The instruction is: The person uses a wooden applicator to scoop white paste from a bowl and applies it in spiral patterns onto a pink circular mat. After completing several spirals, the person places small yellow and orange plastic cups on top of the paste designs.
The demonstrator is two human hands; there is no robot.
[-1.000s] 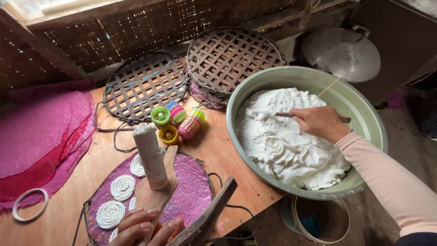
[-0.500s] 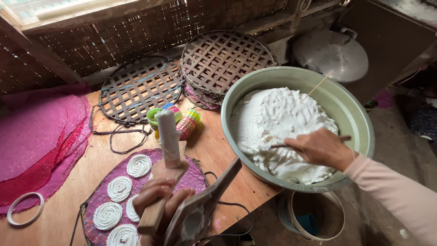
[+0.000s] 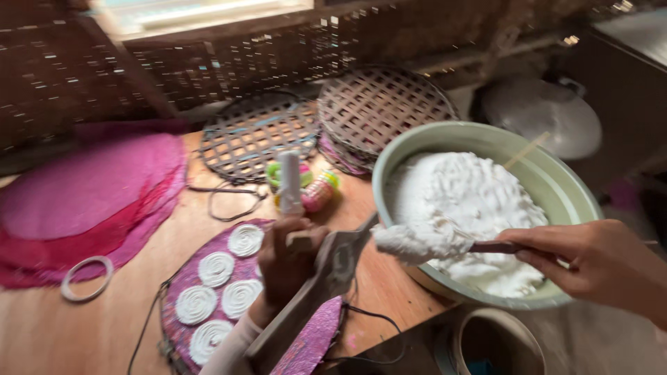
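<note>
Two hands are busy here, and we start with our right hand (image 3: 590,260), whose grip is pressed together around the dark handle of a scoop (image 3: 486,246). A white lump of dough (image 3: 410,243) sits on the scoop's far end, well out from the fingers, just over the near rim of the wide pale green basin (image 3: 563,180) heaped with the same white dough. Our left hand (image 3: 288,260) is closed around a wooden press tool (image 3: 326,274) with a white cylinder (image 3: 290,182) standing upright above the fingers; the lump hangs just beside the tool's upper end. Below, on the wooden counter (image 3: 90,333), lies a round magenta mesh mat (image 3: 313,340) carrying five white coiled spirals (image 3: 217,268). Further back we see a stack of pink mesh mats (image 3: 83,194), two round woven bamboo trays (image 3: 379,104) and a white ring (image 3: 87,278).
</note>
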